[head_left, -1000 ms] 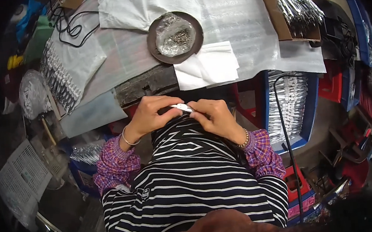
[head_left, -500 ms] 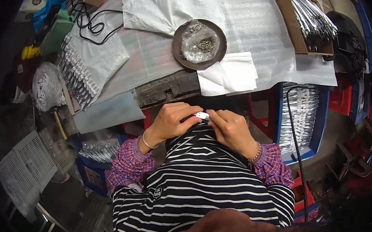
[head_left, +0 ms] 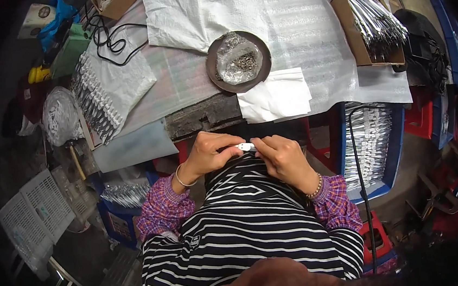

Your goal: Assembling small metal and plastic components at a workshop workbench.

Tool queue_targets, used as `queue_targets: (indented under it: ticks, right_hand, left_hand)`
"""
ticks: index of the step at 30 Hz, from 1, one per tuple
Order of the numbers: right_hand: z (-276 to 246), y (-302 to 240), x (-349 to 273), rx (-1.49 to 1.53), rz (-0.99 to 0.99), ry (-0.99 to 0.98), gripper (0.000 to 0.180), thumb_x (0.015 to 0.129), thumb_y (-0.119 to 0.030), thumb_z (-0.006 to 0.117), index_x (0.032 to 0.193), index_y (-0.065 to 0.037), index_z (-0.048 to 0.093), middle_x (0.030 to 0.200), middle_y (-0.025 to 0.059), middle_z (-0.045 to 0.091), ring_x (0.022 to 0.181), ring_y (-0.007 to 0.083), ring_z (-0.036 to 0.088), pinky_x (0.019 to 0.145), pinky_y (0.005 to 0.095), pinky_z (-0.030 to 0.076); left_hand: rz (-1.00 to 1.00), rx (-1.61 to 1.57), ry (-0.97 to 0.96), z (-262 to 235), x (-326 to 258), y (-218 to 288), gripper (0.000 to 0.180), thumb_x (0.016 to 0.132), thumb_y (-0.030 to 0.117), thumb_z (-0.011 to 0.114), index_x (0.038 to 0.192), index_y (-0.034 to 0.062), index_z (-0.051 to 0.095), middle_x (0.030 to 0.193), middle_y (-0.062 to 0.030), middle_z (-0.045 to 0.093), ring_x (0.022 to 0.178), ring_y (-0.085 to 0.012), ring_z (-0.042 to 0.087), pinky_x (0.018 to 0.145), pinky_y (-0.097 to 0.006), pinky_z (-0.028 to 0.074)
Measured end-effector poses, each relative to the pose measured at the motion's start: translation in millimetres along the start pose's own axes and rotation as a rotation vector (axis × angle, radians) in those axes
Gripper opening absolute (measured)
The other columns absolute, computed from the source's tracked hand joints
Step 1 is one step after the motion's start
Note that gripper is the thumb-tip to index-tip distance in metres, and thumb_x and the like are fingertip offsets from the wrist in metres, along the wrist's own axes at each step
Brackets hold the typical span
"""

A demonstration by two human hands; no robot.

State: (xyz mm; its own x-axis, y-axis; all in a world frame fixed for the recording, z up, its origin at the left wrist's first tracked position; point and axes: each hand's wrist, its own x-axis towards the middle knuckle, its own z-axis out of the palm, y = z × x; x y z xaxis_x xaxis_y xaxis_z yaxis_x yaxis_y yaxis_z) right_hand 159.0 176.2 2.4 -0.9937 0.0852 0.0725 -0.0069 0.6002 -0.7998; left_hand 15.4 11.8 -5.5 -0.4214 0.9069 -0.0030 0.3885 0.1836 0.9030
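Between my two hands is a small white plastic piece (head_left: 245, 147) with dark dots on it, held just above my lap, in front of the table edge. My left hand (head_left: 212, 151) pinches its left end between thumb and fingers. At the other end, the closed fingers of my right hand (head_left: 282, 157) grip it too, and they hide part of it. Beyond my hands, a round brown dish (head_left: 213, 71) on the table holds a clear plastic bag (head_left: 227, 61) with many tiny metal parts (head_left: 246, 62).
White paper sheets (head_left: 282, 97) lie beside the dish at the table edge. A blue crate (head_left: 397, 161) of white-and-silver pieces stands at my right. Cardboard boxes (head_left: 340, 19) hold thin metal strips. Rows of silver-and-white pieces (head_left: 94, 97) lie left, near a black cable (head_left: 117, 44).
The white piece has turned a little and sits more level between my fingers. Both hands keep their grip. The table appears slightly shifted left and, around the dish, lower.
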Motion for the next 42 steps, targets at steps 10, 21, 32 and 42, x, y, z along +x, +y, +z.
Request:
queue_targets:
  ticks: [10, 21, 32, 42]
  right_hand:
    - [3.2, -3.8, -4.2, 0.006, 0.024, 0.005, 0.03, 0.075, -0.003, 0.064, 0.105, 0.002, 0.059, 0.073, 0.0106, 0.055, 0.062, 0.0252, 0.055, 0.055, 0.0355, 0.045]
    - [5.4, -6.2, -3.4, -0.006, 0.011, 0.045, 0.031, 0.076, -0.002, 0.064, 0.107, 0.002, 0.058, 0.072, 0.0101, 0.054, 0.062, 0.024, 0.055, 0.054, 0.0343, 0.045]
    - [7.3, -3.5, -4.6, 0.037, 0.008, 0.039, 0.03, 0.077, -0.003, 0.063, 0.107, 0.002, 0.059, 0.072, 0.0102, 0.054, 0.061, 0.0239, 0.055, 0.054, 0.0337, 0.045]
    - [5.7, 2.9, -10.3, 0.563, 0.292, 0.054, 0.023, 0.078, -0.007, 0.066, 0.099, 0.002, 0.064, 0.073, 0.012, 0.062, 0.053, 0.0185, 0.056, 0.05, 0.0281, 0.043]
  left_hand:
    - [-0.034, -0.028, -0.033, -1.0, 2.3, 4.1, 0.015, 0.072, 0.009, 0.071, 0.085, 0.0012, 0.07, 0.074, -0.0102, 0.069, 0.061, -0.0205, 0.067, 0.053, -0.027, 0.05]
    - [0.002, 0.024, 0.001, -1.7, 1.1, 5.6, 0.015, 0.073, 0.008, 0.07, 0.086, 0.0014, 0.069, 0.071, -0.0084, 0.068, 0.06, -0.0202, 0.066, 0.053, -0.027, 0.05]
    - [0.004, -0.015, -0.038, -4.5, 1.5, 0.2, 0.016, 0.073, 0.009, 0.07, 0.087, 0.0022, 0.07, 0.07, -0.0094, 0.067, 0.058, -0.0211, 0.065, 0.053, -0.028, 0.049]
    - [-0.075, -0.175, -0.076, -34.3, 29.2, 20.8, 0.022, 0.071, 0.003, 0.072, 0.092, 0.0013, 0.068, 0.078, -0.0089, 0.067, 0.068, -0.0174, 0.063, 0.061, -0.026, 0.047]
